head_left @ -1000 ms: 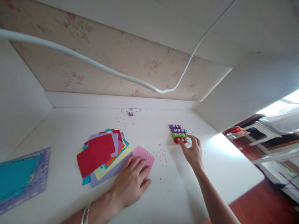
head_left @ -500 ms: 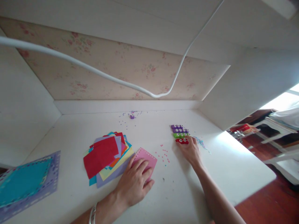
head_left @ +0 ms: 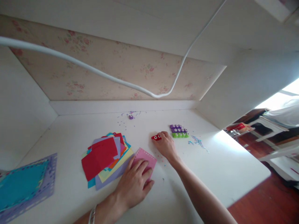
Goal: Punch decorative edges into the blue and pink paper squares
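Observation:
My left hand lies with fingers stretched over a pink sheet of paper, pressing it to the table. Small holes run along the paper's upper and right edges. Farther right, my right hand closes around red craft punches, two white eyes showing on top; the rest is covered by the fingers. To the right of this hand stand rows of purple punches and a row of green punches, all with eyes. One lone purple punch sits near the back, among purple paper bits.
Left of my left hand lies a loose pile of coloured paper. Blue and purple sheets with punched edges are at the far left. Blue paper bits are scattered on the right. A white cable hangs across the view.
My right hand has lifted the red punches away from the green row and carried them left, above the pink paper's corner. The left hand has stayed on the pink paper.

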Action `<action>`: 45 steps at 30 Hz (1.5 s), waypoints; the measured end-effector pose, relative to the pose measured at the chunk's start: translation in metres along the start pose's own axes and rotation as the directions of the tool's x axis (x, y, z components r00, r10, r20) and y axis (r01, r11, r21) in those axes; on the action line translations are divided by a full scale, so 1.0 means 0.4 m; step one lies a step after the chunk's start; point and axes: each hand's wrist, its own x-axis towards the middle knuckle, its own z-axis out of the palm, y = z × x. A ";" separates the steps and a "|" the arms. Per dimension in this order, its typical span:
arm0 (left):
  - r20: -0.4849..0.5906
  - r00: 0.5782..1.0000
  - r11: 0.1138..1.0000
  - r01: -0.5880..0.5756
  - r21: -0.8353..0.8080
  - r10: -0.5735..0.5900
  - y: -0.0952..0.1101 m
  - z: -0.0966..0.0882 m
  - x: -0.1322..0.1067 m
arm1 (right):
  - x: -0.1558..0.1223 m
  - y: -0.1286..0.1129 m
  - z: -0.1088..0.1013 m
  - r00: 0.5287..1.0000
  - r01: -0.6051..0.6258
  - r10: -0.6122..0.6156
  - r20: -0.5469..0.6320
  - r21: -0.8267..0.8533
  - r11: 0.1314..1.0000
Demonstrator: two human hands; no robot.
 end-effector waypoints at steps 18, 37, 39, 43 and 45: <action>0.041 0.999 1.000 -0.013 0.009 0.012 -0.017 0.020 -0.014 | 0.179 -0.297 0.131 0.996 0.015 -0.013 0.085 -0.028 1.000; 0.040 0.999 1.000 -0.019 -0.014 0.020 -0.021 0.019 -0.012 | 0.312 0.289 -0.117 0.892 -0.184 0.311 0.329 -0.364 0.913; 0.029 0.999 1.000 -0.021 -0.014 0.022 -0.021 0.018 -0.011 | 0.312 0.291 -0.113 0.890 -0.181 0.311 0.333 -0.369 0.912; 0.002 1.000 1.000 -0.028 -0.006 0.028 -0.022 0.017 -0.008 | 0.311 0.280 -0.112 0.889 -0.174 0.314 0.333 -0.389 0.905; -0.003 0.999 1.000 -0.032 -0.001 0.032 -0.024 0.017 -0.007 | 0.310 0.274 -0.115 0.890 -0.167 0.310 0.333 -0.395 0.903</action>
